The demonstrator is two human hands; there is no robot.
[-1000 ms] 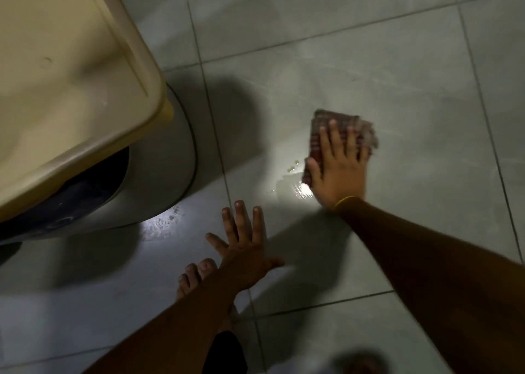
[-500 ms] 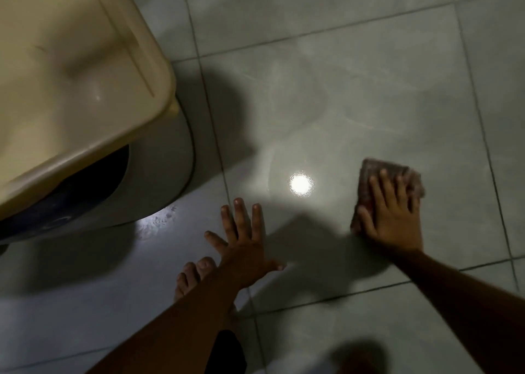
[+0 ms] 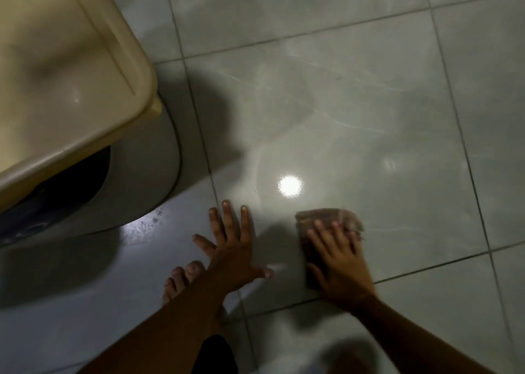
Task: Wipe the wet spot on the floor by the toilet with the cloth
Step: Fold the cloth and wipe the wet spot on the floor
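Observation:
My right hand (image 3: 339, 257) lies flat on a folded brownish checked cloth (image 3: 326, 217) and presses it onto the grey tiled floor (image 3: 369, 89). The cloth is blurred from motion. Just above and left of the cloth, a bright round light glare (image 3: 289, 185) shines on the glossy tile, with faint wipe streaks around it. My left hand (image 3: 231, 246) is spread flat on the floor to the left, fingers apart, holding nothing. The beige toilet lid (image 3: 65, 75) fills the upper left above its grey base (image 3: 147, 180).
My bare foot (image 3: 181, 277) rests on the floor under my left forearm. A wet-looking reflective patch (image 3: 145, 226) lies by the toilet base. Dark grout lines cross the tiles. Open tiled floor stretches to the right and top.
My right hand has slid the cloth from the upper part of the tile down towards me, then left, closer to my left hand. The droplets seen earlier by the glare are gone.

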